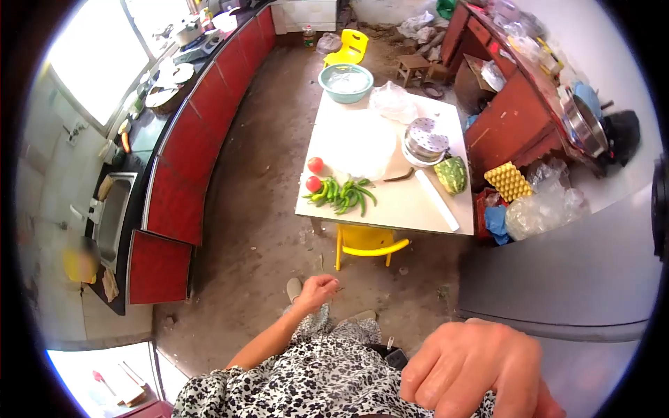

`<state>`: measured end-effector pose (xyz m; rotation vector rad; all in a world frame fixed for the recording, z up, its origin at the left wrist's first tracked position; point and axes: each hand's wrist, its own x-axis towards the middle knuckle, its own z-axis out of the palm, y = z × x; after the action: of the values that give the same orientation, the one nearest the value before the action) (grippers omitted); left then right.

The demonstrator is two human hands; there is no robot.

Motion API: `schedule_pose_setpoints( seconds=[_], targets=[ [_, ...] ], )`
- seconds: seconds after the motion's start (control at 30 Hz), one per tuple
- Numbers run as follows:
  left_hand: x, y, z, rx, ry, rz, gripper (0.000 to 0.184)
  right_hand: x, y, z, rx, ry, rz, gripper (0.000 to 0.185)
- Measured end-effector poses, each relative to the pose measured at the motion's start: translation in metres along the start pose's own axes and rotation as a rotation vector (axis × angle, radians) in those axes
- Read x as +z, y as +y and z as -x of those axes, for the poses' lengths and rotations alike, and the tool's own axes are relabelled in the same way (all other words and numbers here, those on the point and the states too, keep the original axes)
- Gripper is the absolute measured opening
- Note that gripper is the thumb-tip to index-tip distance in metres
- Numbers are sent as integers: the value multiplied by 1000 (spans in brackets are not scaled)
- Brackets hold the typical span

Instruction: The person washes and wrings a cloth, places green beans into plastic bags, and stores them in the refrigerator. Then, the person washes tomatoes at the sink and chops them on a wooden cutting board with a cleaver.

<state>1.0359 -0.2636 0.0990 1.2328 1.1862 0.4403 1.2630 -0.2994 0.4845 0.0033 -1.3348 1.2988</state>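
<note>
From the head view, we see our left hand (316, 292) with its fingers loosely curled and our right hand (481, 362) with its fingers bent downward, though we cannot tell whether either grips anything. Beyond the left fingers stands a yellow plastic chair (366, 239) at a white rectangular table (334, 139), on which, farther ahead of those fingers, we find slender green peppers (343, 195) beside two round red tomatoes (313, 184).
</note>
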Motion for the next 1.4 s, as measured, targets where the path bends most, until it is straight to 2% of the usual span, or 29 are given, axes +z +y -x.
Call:
schedule_pose_setpoints(
  seconds=[0.03, 0.1, 0.2, 0.23, 0.3, 0.33, 0.37, 0.47, 0.53, 0.6, 0.67, 0.77, 0.9, 1.0, 1.07, 1.23, 1.33, 1.4],
  targets=[
    [-26, 1, 5, -24, 14, 27, 25, 5, 20, -21, -54, -126, -62, 61],
    [-80, -19, 11, -78, 117, 81, 26, 31, 63, -53, -154, -107, -132, 59],
    [-152, -44, 24, -99, 264, 182, 26, 47, 116, -101, -215, -197, -205, 55],
    [-174, -48, 29, -111, 303, 199, 26, 55, 128, -109, -195, -166, -214, 55],
    [-216, -58, 37, -142, 362, 190, 27, 51, 150, -126, -100, -290, -216, 57],
    [-230, -65, 40, -157, 377, 200, 28, 29, 158, -131, -21, -444, -207, 61],
    [-245, -72, 41, -173, 391, 210, 29, 23, 166, -133, 91, -392, -156, 53],
    [-274, -81, 36, -206, 382, 225, 31, 3, 196, -107, 571, 74, 166, 30],
    [-277, -86, 27, -196, 374, 207, 32, -20, 239, -79, 874, 444, 370, 20],
    [-272, -83, 18, -208, 347, 88, 33, -62, 286, -19, 1015, 652, 403, 20],
    [-268, -95, 6, -185, 301, -46, 33, -85, 308, 32, 1100, 709, 456, 23],
    [-240, -100, -16, -138, 271, 157, 32, -106, 322, 82, 1193, 772, 467, 27],
    [-211, -82, -29, -40, 181, 195, 34, -131, 334, 110, 1258, 743, 551, 24],
    [-192, -75, -41, -35, 170, 369, 35, -160, 356, 119, 1238, 668, 665, 25],
    [-186, -70, -48, -47, 150, 367, 36, -175, 373, 126, 1240, 629, 756, 28],
    [-172, -65, -63, -88, 138, 228, 33, -215, 418, 119, 1376, 485, 883, 44],
    [-177, -48, -74, -115, 81, 120, 28, -235, 447, 102, 1286, 416, 1167, 49],
    [-181, -54, -91, -153, 64, 197, 24, -253, 467, 86, 1372, 391, 1246, 57]
  ],
)
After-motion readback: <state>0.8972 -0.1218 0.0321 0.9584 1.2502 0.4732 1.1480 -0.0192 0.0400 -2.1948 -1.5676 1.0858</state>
